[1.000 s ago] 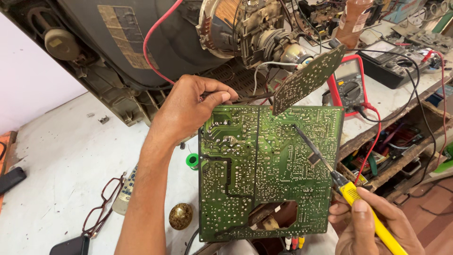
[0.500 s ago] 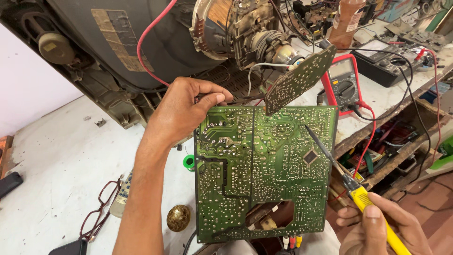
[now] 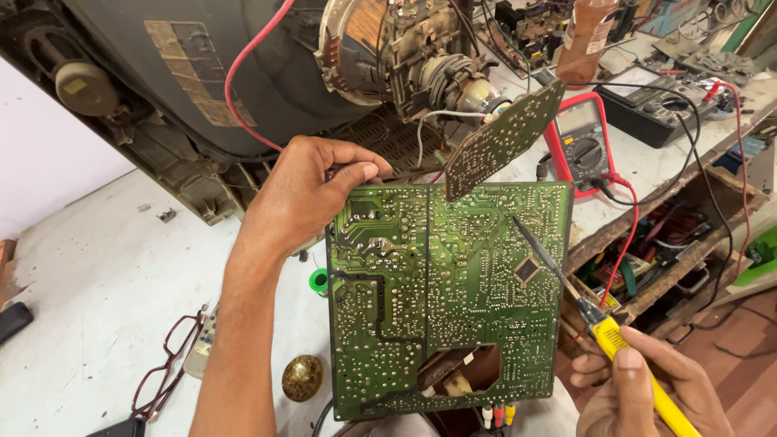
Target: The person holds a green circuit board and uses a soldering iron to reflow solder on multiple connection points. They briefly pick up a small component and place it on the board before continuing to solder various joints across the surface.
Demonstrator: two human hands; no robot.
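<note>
A large green circuit board (image 3: 441, 299) stands upright, its solder side facing me. My left hand (image 3: 303, 194) grips its top left corner. My right hand (image 3: 643, 392) at the lower right holds a yellow-handled soldering iron (image 3: 623, 352). The iron's dark tip rests on the board's upper right area, just above a small black chip (image 3: 526, 269). A smaller green circuit board (image 3: 502, 137) hangs on wires above the big board, attached to the neck of a picture tube (image 3: 405, 48).
An opened old television set (image 3: 202, 89) lies behind the board. A red multimeter (image 3: 579, 142) with red and black leads sits at the right. Eyeglasses (image 3: 166, 368), a round brass object (image 3: 302, 378) and a green solder reel (image 3: 319, 282) lie on the white bench. Tool shelves stand at the right.
The view has shifted slightly; the board and both hands sit a little lower and further left in the frame. The iron's tip stays on the board's upper right area.
</note>
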